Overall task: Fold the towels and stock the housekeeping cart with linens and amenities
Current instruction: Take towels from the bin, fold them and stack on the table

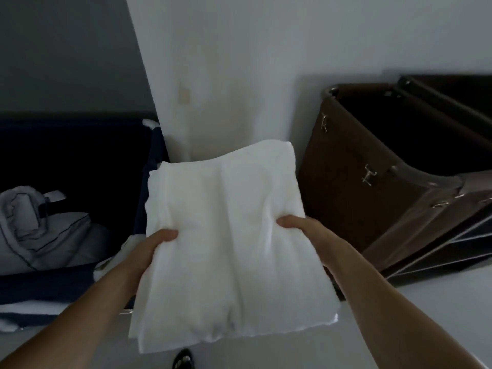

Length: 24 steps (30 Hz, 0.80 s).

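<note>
A folded white towel (226,241) is held flat in the air at the centre of the view. My left hand (153,245) grips its left edge, thumb on top and fingers hidden underneath. My right hand (300,227) grips its right edge the same way. To the right stands the brown housekeeping cart (354,182) with a dark open bag compartment and grey shelves lower down at its near side.
A dark blue bin (149,182) on the left holds crumpled grey linen (40,230). A white wall corner (226,89) rises right behind the towel. A dark shoe (183,359) shows on the pale floor at the bottom.
</note>
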{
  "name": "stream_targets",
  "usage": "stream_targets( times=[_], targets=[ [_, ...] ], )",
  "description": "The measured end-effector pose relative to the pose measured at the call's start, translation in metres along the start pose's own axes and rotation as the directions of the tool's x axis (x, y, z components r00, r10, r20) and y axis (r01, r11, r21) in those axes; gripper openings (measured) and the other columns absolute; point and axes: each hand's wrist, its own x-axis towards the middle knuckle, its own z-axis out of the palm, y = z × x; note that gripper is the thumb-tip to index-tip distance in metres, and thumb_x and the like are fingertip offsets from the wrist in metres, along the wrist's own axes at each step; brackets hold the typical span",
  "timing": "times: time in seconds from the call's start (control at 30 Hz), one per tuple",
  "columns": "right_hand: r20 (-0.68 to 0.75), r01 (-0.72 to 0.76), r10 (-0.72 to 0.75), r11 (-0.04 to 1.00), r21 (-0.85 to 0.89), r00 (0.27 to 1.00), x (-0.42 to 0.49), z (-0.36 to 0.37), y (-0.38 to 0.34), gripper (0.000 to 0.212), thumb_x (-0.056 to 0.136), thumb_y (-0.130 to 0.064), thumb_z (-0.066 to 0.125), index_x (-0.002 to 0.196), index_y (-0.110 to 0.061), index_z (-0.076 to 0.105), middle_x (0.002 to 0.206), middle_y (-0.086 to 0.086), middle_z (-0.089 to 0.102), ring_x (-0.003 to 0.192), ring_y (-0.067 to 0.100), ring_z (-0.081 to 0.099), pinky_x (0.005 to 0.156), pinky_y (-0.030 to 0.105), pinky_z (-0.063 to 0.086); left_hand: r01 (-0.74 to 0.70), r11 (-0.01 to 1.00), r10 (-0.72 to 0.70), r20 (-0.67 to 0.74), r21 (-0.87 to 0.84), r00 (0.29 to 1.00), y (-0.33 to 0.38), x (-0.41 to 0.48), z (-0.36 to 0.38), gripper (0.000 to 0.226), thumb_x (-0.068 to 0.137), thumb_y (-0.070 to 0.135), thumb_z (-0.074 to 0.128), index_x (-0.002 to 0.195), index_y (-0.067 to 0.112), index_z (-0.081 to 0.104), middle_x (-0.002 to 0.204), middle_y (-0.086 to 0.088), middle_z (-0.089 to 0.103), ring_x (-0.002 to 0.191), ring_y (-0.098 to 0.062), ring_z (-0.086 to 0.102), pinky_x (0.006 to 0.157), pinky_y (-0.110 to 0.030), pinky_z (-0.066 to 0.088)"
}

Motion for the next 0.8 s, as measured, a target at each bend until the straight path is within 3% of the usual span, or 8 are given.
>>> stream_targets(
  times=[0.1, 0.3, 0.4, 0.5, 0.63, 0.7, 0.8],
  targets=[
    [-0.016, 0.013, -0.012, 1.000, 0.009, 1.000, -0.038, -0.004, -0.010, 0.046, 0.075, -0.024, 0.079, 0.116, -0.009, 0.064, 0.101, 0.014, 0.076, 0.086, 0.031, 0.074, 0.057, 0.035, 0.059, -0.015, 1.000, 0.015, 0.009, 0.008, 1.000, 0.019, -0.032, 0.002, 0.051, 0.067, 0.034, 0.079, 0.111, 0.008, 0.071, 0.102, -0.019, 0.074, 0.094, -0.038, 0.070, 0.086, -0.050, 0.056],
    [-0.063, 0.048, -0.045, 0.997, 0.059, 0.997, -0.118, -0.014, -0.002, 0.067, 0.063, -0.031, 0.084, 0.121, -0.003, 0.064, 0.109, 0.020, 0.073, 0.094, 0.036, 0.072, 0.065, 0.038, 0.060, -0.070, 0.995, 0.060, 0.135, 0.074, 0.989, 0.043, -0.097, 0.018, 0.060, 0.063, 0.038, 0.078, 0.115, 0.009, 0.069, 0.105, -0.020, 0.073, 0.101, -0.040, 0.068, 0.092, -0.050, 0.052],
    [-0.138, 0.074, -0.060, 0.993, 0.096, 0.989, -0.163, -0.019, 0.012, 0.065, 0.065, -0.030, 0.082, 0.120, -0.002, 0.064, 0.107, 0.021, 0.073, 0.091, 0.036, 0.073, 0.063, 0.038, 0.060, -0.084, 0.990, 0.063, 0.182, 0.113, 0.981, 0.043, -0.126, 0.028, 0.062, 0.063, 0.038, 0.079, 0.116, 0.010, 0.068, 0.105, -0.020, 0.073, 0.101, -0.040, 0.068, 0.091, -0.051, 0.053],
    [-0.247, 0.122, -0.108, 0.992, 0.041, 0.963, -0.206, -0.023, 0.034, 0.053, 0.076, -0.035, 0.078, 0.120, -0.007, 0.067, 0.110, 0.014, 0.073, 0.094, 0.031, 0.072, 0.076, 0.037, 0.058, -0.102, 0.989, 0.077, 0.220, 0.107, 0.972, 0.034, -0.159, 0.040, 0.053, 0.069, 0.034, 0.077, 0.114, 0.010, 0.068, 0.101, -0.020, 0.074, 0.093, -0.039, 0.070, 0.078, -0.046, 0.057],
    [-0.337, 0.148, -0.156, 0.988, -0.049, 0.928, -0.264, -0.028, 0.066, 0.043, 0.083, -0.042, 0.072, 0.115, -0.014, 0.070, 0.112, 0.009, 0.072, 0.096, 0.025, 0.069, 0.087, 0.039, 0.054, -0.162, 0.980, 0.131, 0.236, 0.117, 0.963, 0.012, -0.206, 0.055, 0.015, 0.074, 0.028, 0.078, 0.074, 0.013, 0.076, 0.063, -0.006, 0.073, 0.054, -0.022, 0.071, 0.045, -0.026, 0.053],
    [-0.371, 0.160, -0.163, 0.986, -0.038, 0.914, -0.291, -0.034, 0.081, 0.041, 0.082, -0.043, 0.073, 0.112, -0.016, 0.071, 0.112, 0.010, 0.073, 0.097, 0.027, 0.069, 0.086, 0.040, 0.055, -0.218, 0.967, 0.181, 0.247, 0.134, 0.952, 0.002, -0.223, 0.066, 0.017, 0.084, 0.023, 0.073, 0.071, 0.013, 0.069, 0.053, 0.001, 0.069, 0.053, -0.018, 0.068, 0.050, -0.028, 0.050],
    [-0.411, 0.160, -0.143, 0.987, 0.008, 0.900, -0.332, -0.048, 0.103, 0.042, 0.081, -0.040, 0.074, 0.113, -0.014, 0.070, 0.112, 0.011, 0.073, 0.098, 0.027, 0.069, 0.087, 0.041, 0.056, -0.231, 0.958, 0.173, 0.301, 0.170, 0.938, -0.010, -0.245, 0.090, 0.014, 0.088, 0.023, 0.070, 0.082, 0.010, 0.067, 0.059, -0.001, 0.071, 0.073, -0.024, 0.065, 0.066, -0.035, 0.051]
  ],
)
